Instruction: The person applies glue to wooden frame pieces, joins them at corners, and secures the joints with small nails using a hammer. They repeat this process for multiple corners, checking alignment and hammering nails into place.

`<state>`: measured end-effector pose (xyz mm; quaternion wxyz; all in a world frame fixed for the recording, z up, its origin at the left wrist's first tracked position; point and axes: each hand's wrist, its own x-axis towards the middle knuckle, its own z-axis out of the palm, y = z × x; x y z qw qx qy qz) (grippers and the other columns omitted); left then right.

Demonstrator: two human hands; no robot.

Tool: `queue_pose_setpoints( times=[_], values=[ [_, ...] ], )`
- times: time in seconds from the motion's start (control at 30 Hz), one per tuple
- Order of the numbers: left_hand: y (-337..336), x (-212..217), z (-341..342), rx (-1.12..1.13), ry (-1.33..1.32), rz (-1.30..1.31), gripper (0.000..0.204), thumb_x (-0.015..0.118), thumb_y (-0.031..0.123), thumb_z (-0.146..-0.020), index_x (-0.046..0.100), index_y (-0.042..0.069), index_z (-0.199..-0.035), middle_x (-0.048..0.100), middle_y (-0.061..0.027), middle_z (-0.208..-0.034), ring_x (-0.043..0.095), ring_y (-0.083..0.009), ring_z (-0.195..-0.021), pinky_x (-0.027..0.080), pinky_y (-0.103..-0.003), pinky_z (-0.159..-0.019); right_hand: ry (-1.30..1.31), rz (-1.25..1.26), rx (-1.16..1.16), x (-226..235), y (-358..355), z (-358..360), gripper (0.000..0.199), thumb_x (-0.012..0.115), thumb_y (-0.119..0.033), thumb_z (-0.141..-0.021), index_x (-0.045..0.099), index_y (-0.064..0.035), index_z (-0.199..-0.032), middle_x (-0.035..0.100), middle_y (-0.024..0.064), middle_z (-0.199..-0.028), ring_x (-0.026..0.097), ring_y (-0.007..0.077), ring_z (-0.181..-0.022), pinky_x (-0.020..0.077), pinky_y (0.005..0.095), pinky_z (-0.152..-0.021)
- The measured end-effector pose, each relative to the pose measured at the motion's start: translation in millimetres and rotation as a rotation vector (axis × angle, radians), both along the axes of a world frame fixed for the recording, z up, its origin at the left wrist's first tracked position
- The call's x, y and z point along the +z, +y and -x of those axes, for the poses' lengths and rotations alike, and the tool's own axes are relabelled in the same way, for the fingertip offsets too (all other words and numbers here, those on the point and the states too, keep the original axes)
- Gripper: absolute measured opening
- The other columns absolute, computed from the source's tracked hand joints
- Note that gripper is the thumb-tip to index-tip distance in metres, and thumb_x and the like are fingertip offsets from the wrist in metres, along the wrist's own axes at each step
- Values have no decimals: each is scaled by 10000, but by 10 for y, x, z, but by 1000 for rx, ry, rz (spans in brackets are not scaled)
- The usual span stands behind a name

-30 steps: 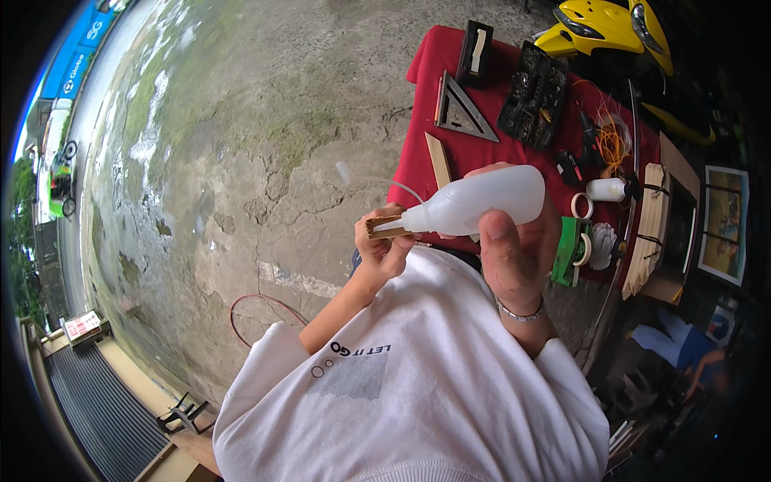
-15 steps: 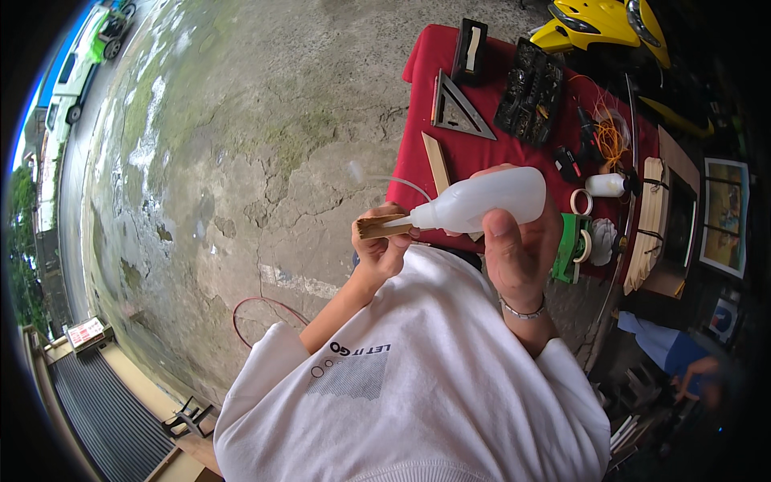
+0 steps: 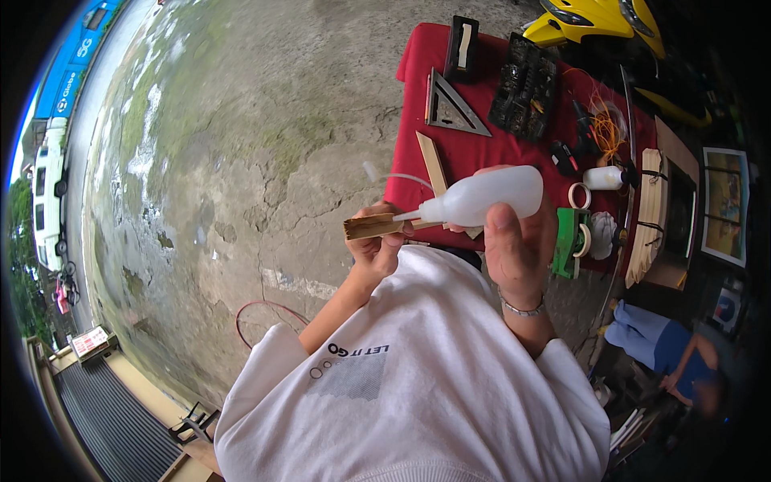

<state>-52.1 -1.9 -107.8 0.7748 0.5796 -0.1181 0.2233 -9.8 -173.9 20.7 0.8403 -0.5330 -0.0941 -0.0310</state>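
My left hand (image 3: pixel 375 251) is closed around a short wooden piece (image 3: pixel 366 228) that has a groove or hollow along it. In my right hand (image 3: pixel 520 245) lies a translucent white squeeze bottle (image 3: pixel 494 197), tilted with its thin nozzle pointing left. The nozzle's tip reaches the wooden piece, at the end nearer the bottle. A small cap on a curved strap (image 3: pixel 408 177) hangs off the bottle's neck. Whether liquid is coming out is too small to tell. Beyond the bottle, a flat wooden strip (image 3: pixel 432 161) lies on the red-covered table (image 3: pixel 411 112).
The table also bears a triangular square (image 3: pixel 455 108), a black organizer of small parts (image 3: pixel 524 87), orange wire (image 3: pixel 610 132), a white bottle (image 3: pixel 604 177) and a green tape dispenser (image 3: pixel 569 241). Bundled wood strips (image 3: pixel 646 217) stand at its right edge. Another person (image 3: pixel 671 349) is at lower right.
The wooden piece has shifted slightly left and turned a little, showing more of its length. The bottle and its nozzle have moved slightly left too. Both hands keep their holds.
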Motion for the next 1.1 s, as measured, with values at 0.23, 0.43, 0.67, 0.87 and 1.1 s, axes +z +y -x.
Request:
queue_pose_setpoints(
  times=[0.23, 0.43, 0.67, 0.87, 1.1],
  values=[
    [113, -65, -62, 86, 126, 5, 375, 614, 335, -1029, 567, -35, -1066, 652, -120, -803, 657, -194, -723, 541, -321, -642, 219, -489, 82, -276, -342, -203, 379, 574, -274, -1048, 490, -31, -1326, 645, 127, -1057, 677, 207, -934, 569, 303, -679],
    [583, -73, -122, 377, 280, 107, 338, 572, 365, -1047, 573, 27, -1042, 649, -98, -835, 647, -181, -686, 551, -328, -563, 213, -368, -49, -1060, -1014, -540, 333, 623, -233, -1018, 508, -41, -1265, 669, 143, -1121, 666, 213, -975, 534, 323, -798],
    [1066, -15, 41, 622, 379, 169, 299, 569, 383, -1049, 571, 84, -1069, 618, -59, -836, 613, -154, -697, 525, -304, -574, 219, 197, -130, -2452, -1190, -1453, 325, 696, -152, -976, 554, -20, -1237, 672, 75, -1149, 632, 136, -1037, 504, 306, -930],
    [1017, 164, 330, 776, 483, 247, 293, 581, 426, -1036, 567, 137, -1080, 612, -22, -824, 594, -129, -678, 512, -288, -579, 196, 943, -439, -3297, -921, -2532, 309, 798, -246, -812, 706, -118, -1078, 734, 129, -918, 700, 327, -934, 530, 448, -776],
    [989, 223, 854, 1011, 542, 267, 343, 642, 471, -989, 596, 145, -1086, 593, 2, -809, 570, -112, -652, 510, -268, -576, 106, 1462, -480, -3639, -825, -2926, 265, 792, -356, -812, 761, -213, -1032, 692, -5, -1154, 556, 213, -1224, 339, 540, -1065]
  ],
)
